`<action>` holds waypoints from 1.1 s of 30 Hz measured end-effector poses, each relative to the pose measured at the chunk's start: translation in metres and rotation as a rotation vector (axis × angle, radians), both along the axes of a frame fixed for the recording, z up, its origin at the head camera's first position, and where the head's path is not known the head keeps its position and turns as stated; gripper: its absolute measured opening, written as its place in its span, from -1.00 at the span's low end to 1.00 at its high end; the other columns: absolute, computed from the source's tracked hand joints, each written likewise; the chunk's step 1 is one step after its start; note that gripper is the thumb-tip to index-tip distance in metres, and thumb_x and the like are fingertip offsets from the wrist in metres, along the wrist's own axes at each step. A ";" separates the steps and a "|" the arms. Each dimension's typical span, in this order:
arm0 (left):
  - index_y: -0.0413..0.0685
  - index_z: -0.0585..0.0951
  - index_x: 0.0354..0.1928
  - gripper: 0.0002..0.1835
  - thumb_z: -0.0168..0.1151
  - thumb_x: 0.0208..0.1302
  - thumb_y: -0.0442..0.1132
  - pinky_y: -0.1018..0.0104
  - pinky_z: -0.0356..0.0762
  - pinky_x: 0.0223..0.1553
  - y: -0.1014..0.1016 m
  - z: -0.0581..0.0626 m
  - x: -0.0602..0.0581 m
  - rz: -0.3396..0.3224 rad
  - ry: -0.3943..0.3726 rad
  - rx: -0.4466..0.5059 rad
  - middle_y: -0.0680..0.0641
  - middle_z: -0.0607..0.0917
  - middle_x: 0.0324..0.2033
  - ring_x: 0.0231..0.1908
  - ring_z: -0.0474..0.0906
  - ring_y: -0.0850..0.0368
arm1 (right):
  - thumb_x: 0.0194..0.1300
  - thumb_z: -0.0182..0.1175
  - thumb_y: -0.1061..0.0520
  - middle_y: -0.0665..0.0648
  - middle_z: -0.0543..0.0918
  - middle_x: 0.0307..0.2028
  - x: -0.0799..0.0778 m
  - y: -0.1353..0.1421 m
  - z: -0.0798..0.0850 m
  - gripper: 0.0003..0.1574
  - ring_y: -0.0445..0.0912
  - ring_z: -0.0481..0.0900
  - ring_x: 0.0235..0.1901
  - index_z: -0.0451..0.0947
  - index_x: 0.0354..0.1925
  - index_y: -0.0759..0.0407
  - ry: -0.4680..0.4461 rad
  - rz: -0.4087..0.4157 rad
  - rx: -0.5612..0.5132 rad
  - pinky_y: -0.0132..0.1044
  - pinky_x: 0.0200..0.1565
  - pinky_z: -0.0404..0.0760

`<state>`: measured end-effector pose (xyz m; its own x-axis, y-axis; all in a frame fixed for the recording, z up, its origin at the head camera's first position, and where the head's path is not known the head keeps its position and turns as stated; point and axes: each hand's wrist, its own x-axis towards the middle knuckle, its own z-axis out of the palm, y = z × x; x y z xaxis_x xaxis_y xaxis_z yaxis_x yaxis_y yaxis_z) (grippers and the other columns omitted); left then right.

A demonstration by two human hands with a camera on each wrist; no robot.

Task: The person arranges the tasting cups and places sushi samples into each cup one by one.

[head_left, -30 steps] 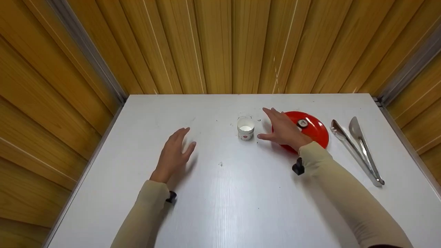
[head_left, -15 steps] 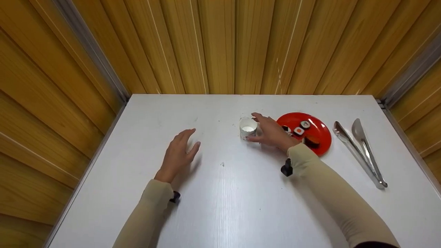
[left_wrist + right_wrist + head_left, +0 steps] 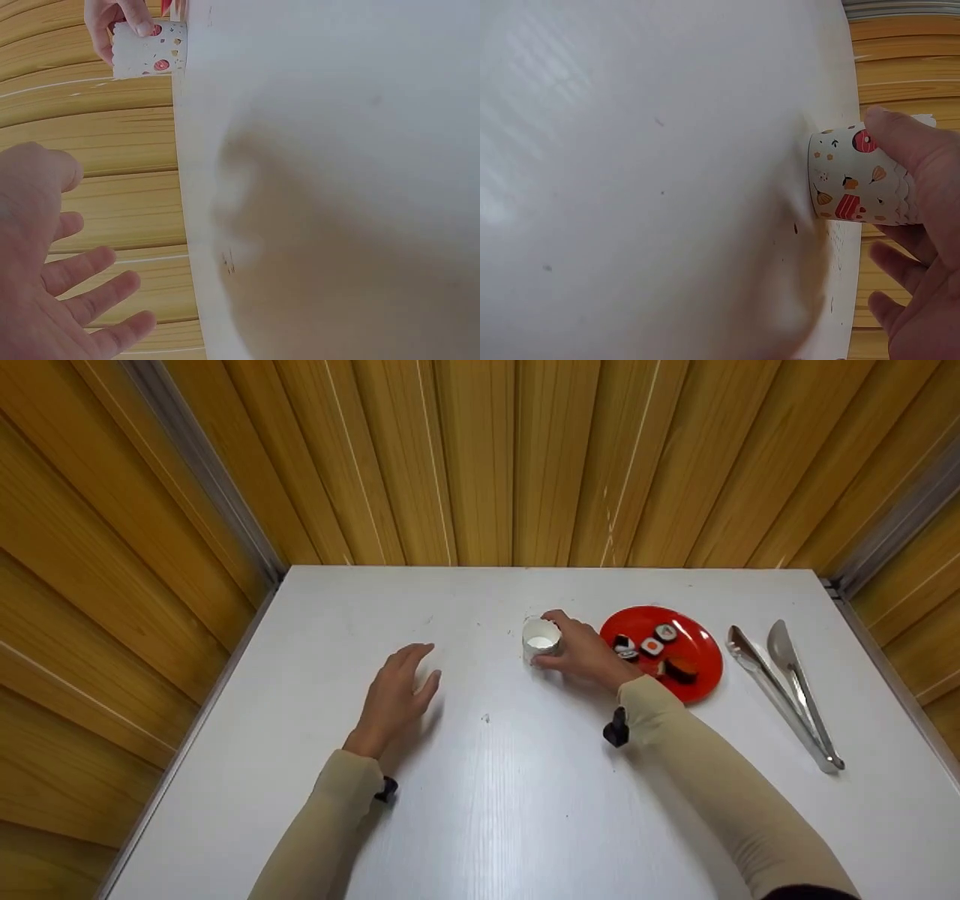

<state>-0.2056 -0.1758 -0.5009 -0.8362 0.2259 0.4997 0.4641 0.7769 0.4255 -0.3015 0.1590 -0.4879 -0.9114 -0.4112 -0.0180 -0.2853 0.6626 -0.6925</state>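
A small white paper cup point(image 3: 541, 637) with a scalloped rim and printed cakes and fruit stands upright on the white table. My right hand point(image 3: 587, 652) grips it from the right, thumb on the near side and fingers on the far side. The right wrist view shows the thumb pressed on the cup point(image 3: 851, 180), its other fingers partly hidden behind. Apart from everything, my left hand point(image 3: 394, 701) hovers over the table's left half with its fingers loosely spread. In the left wrist view that left hand point(image 3: 52, 262) holds nothing.
Right of the cup lies a red plate point(image 3: 705, 660) with several sushi pieces point(image 3: 652, 646). Metal tongs point(image 3: 780, 701) and a second metal utensil with a broad head point(image 3: 784, 645) lie farther right. Wood-look panels point(image 3: 480, 465) rise behind the table point(image 3: 480, 810).
My right hand has moved left from over the red plate to the paper cup and has taken hold of it. More sushi now shows. My left hand stays nearly in place.
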 end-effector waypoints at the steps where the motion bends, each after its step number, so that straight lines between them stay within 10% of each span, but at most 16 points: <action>1: -0.18 0.55 0.32 -0.53 0.28 0.46 -0.16 -0.05 0.51 0.22 0.001 0.000 0.000 -0.001 0.004 -0.002 -0.21 0.61 0.23 0.25 0.53 -0.15 | 0.19 0.54 0.02 0.27 0.56 0.20 0.000 0.000 0.000 -0.02 0.14 0.50 0.16 0.25 0.42 0.13 -0.004 0.000 -0.005 0.09 0.29 0.42; 33: -0.13 0.58 0.27 -0.61 0.30 0.46 -0.24 0.16 0.64 0.05 0.099 0.025 -0.026 -0.193 -0.022 -0.159 -0.12 0.61 0.23 0.14 0.63 0.00 | 0.12 0.59 0.06 0.20 0.67 0.10 0.006 -0.021 -0.013 -0.17 0.08 0.61 0.06 0.41 0.25 0.19 0.065 0.073 0.002 0.05 0.19 0.53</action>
<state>-0.2315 -0.0768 -0.4761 -0.7800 0.4573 0.4272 0.6027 0.7326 0.3162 -0.2956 0.1376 -0.5005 -0.8783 -0.4765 0.0395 -0.3773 0.6398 -0.6696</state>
